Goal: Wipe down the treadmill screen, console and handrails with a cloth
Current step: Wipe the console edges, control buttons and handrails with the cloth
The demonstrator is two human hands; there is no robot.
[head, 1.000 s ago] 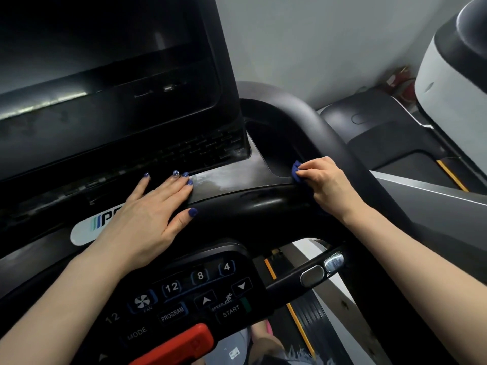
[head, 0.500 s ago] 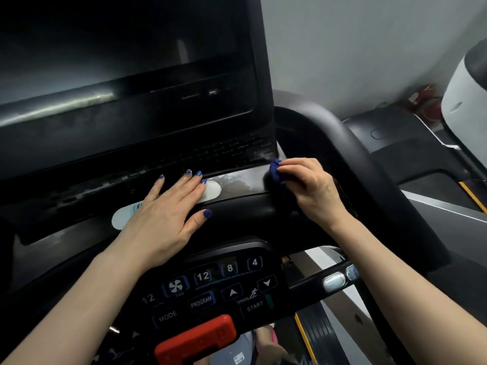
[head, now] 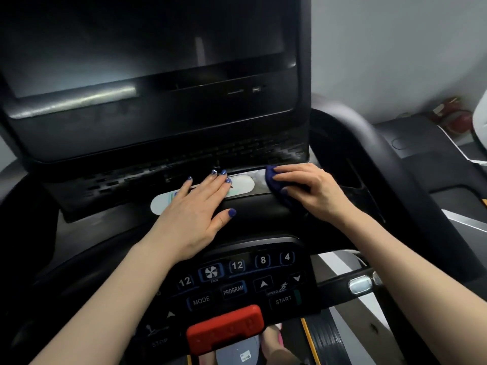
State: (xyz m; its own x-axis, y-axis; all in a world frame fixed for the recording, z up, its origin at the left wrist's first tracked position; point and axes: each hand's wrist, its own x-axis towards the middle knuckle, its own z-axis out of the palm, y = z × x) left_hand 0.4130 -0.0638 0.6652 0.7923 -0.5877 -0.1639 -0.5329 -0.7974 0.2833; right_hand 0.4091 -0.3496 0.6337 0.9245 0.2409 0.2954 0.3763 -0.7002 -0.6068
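The cloth (head: 274, 184) is dark blue, close in shade to the glossy blue polish on the nails of the left hand (head: 196, 214), one of which carries a paler, speckled pattern. The screen (head: 147, 48) and the console (head: 263, 209) are black, the console's ledge bearing a white oval label (head: 243, 184) with faint blue-green marks, and the button panel (head: 237, 283) shows white numerals and words, blue outlines and a green strip beside START. Below it sits a red stop clip (head: 225, 329); the right handrail (head: 379, 164) is black, its grip sensor (head: 359, 285) silver, and a yellow stripe (head: 308, 341) edges the dark belt.
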